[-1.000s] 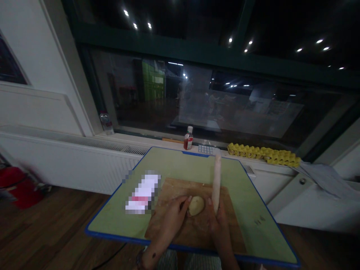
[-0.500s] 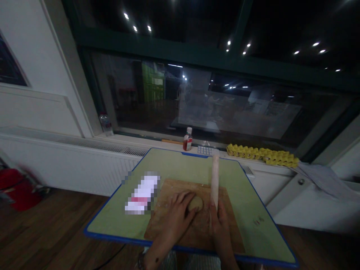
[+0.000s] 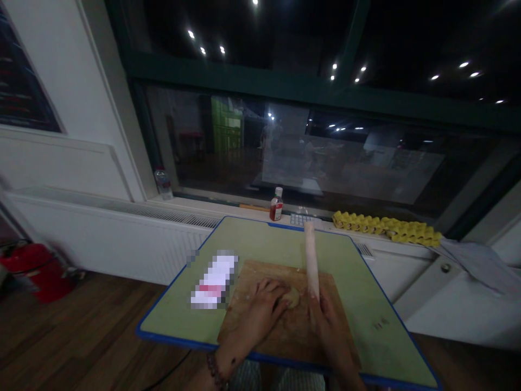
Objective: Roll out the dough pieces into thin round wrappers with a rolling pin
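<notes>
A wooden board lies on the green table. On it rests a pale, flattened round of dough. My left hand curls over the dough's left side, fingers on the far edge and thumb on the near one, hiding part of it. To the right of the dough, my right hand is closed around the near end of a light wooden rolling pin. The pin points away from me towards the window, reaching past the board's far edge. A gap separates it from the dough.
The green table has a blue rim. A blurred-out, phone-like object lies left of the board. On the window sill stand a small bottle of reddish liquid, yellow egg cartons and a clear bottle. A red bucket-like object sits on the floor at left.
The view has turned slightly left, so the whole scene sits further right. My left hand covers more of the dough. The rolling pin's far end has swung a little left relative to the board.
</notes>
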A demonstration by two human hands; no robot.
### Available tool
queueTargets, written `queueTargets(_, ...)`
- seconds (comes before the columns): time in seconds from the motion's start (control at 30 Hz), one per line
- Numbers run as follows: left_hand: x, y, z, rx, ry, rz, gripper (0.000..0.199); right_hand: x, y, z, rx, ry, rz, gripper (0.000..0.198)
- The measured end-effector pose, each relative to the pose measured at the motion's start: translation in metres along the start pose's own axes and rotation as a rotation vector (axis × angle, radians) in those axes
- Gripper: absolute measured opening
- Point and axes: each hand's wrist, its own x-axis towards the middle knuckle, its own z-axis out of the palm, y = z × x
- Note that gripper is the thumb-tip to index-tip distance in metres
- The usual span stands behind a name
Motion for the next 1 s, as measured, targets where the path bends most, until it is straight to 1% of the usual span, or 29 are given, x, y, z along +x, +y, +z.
queueTargets(0.07,-0.003,-0.002,-0.006,0.022,0.059,0.005,0.036,0.009,-0.007,-0.015,-0.117,-0.076,-0.112,0.047)
queueTargets(0.13,-0.003,-0.002,-0.018,0.046,0.23,-0.014,0.04,0.019,-0.012,-0.028,-0.273,-0.147,-0.209,0.044)
queueTargets(0.2,0.0,0.0,-0.032,0.088,0.419,-0.033,0.035,0.027,-0.013,-0.036,-0.458,-0.222,-0.285,0.041)
queueTargets(0.23,0.003,0.001,-0.039,0.114,0.466,-0.019,0.032,0.029,-0.012,-0.038,-0.55,-0.268,-0.326,0.04)
queueTargets(0.27,0.007,0.002,-0.045,0.142,0.471,0.018,0.03,0.031,-0.01,-0.039,-0.636,-0.315,-0.369,0.039)
queueTargets(0.3,0.011,0.003,-0.049,0.172,0.431,0.07,0.03,0.031,-0.008,-0.039,-0.712,-0.361,-0.409,0.039)
queueTargets(0.33,0.016,0.003,-0.051,0.202,0.364,0.126,0.03,0.031,-0.005,-0.038,-0.779,-0.401,-0.444,0.039)
queueTargets(0.4,0.023,0.0,-0.048,0.264,0.229,0.197,0.032,0.03,-0.001,-0.036,-0.878,-0.443,-0.487,0.04)
queueTargets(0.43,0.026,-0.003,-0.045,0.296,0.178,0.197,0.035,0.029,-0.001,-0.035,-0.907,-0.455,-0.501,0.041)
queueTargets(0.5,0.03,-0.012,-0.035,0.349,0.112,0.147,0.037,0.03,-0.002,-0.035,-0.922,-0.475,-0.535,0.043)
queueTargets(0.6,0.033,-0.024,-0.024,0.378,0.068,0.099,0.034,0.034,-0.005,-0.035,-0.886,-0.499,-0.604,0.043)
queueTargets(0.67,0.034,-0.028,-0.021,0.372,0.053,0.114,0.032,0.04,-0.003,-0.033,-0.872,-0.477,-0.614,0.042)
queueTargets(0.73,0.037,-0.028,-0.02,0.376,0.035,0.125,0.033,0.048,0.005,-0.029,-0.896,-0.426,-0.593,0.043)
queueTargets(0.8,0.041,-0.028,-0.02,0.388,0.027,0.115,0.034,0.058,0.017,-0.023,-0.962,-0.354,-0.596,0.042)
queueTargets(0.87,0.045,-0.03,-0.019,0.384,0.025,0.112,0.034,0.07,0.026,-0.018,-1.054,-0.301,-0.633,0.041)
queueTargets(0.93,0.049,-0.034,-0.017,0.351,0.004,0.102,0.034,0.083,0.03,-0.014,-1.14,-0.274,-0.657,0.04)
queueTargets(1.0,0.053,-0.041,-0.015,0.319,-0.029,0.062,0.035,0.094,0.03,-0.01,-1.192,-0.271,-0.658,0.04)
